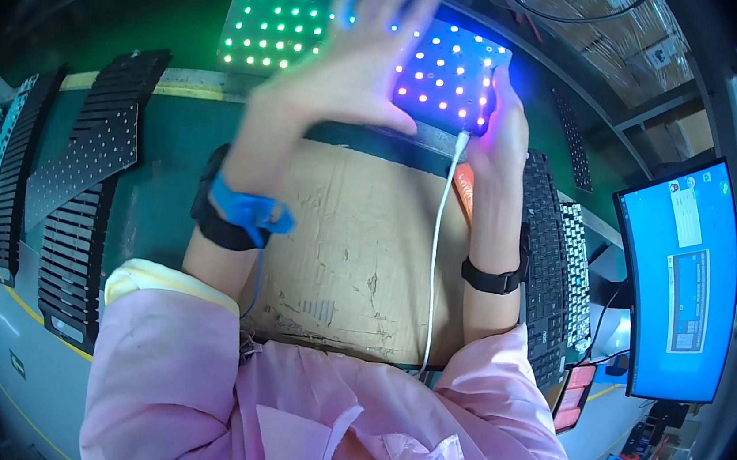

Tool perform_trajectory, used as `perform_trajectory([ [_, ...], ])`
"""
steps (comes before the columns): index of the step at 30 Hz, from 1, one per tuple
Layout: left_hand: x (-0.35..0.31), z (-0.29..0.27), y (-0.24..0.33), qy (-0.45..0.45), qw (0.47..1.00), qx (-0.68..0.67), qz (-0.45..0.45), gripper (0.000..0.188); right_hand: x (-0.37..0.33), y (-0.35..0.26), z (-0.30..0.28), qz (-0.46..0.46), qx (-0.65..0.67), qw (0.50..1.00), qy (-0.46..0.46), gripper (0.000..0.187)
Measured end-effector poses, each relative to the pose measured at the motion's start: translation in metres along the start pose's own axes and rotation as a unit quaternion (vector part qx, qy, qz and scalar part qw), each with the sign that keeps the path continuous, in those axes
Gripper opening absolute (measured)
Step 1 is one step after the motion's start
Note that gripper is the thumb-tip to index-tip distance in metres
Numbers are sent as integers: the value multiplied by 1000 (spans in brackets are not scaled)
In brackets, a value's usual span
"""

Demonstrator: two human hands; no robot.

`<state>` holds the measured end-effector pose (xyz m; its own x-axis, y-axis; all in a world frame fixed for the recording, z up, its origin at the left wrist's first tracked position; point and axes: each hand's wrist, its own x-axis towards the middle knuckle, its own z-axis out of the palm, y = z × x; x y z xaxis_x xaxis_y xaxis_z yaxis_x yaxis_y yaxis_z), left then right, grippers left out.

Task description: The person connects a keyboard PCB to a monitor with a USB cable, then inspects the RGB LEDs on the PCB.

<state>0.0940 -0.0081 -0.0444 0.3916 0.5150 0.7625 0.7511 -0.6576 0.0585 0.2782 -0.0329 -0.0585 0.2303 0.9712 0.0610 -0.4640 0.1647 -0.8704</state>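
Note:
A long keyboard circuit board with many lit LEDs lies across the far side of the bench, glowing green at its left end and blue to pink at its right. My right hand grips the board's right end, beside the plug of a white cable. That cable runs down toward my body. Over the middle of the board hovers my left hand, slightly blurred, its fingers spread and the thumb held apart, with nothing in it. A blue wrist strap circles my left wrist.
Cardboard covers the bench before me. At left, a perforated dark plate rests on black slotted racks. Keyboards stand at right, beside a lit monitor. Another dark perforated plate lies at the far right.

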Motion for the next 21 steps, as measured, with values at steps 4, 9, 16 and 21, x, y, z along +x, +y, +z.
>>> perform_trajectory([
  [4,-8,-38,-64,80,986,-49,-135,71,14,-22,-20,-52,38,998,-16,28],
  [9,-22,-33,-97,36,876,-322,-358,67,15,-36,-41,-89,59,994,4,29],
  [16,-7,-25,-67,-6,808,-537,-240,66,17,-35,-49,-95,35,995,-5,30],
  [21,-3,-26,-65,36,797,-559,-228,64,18,-38,-52,-94,54,993,-49,29],
])
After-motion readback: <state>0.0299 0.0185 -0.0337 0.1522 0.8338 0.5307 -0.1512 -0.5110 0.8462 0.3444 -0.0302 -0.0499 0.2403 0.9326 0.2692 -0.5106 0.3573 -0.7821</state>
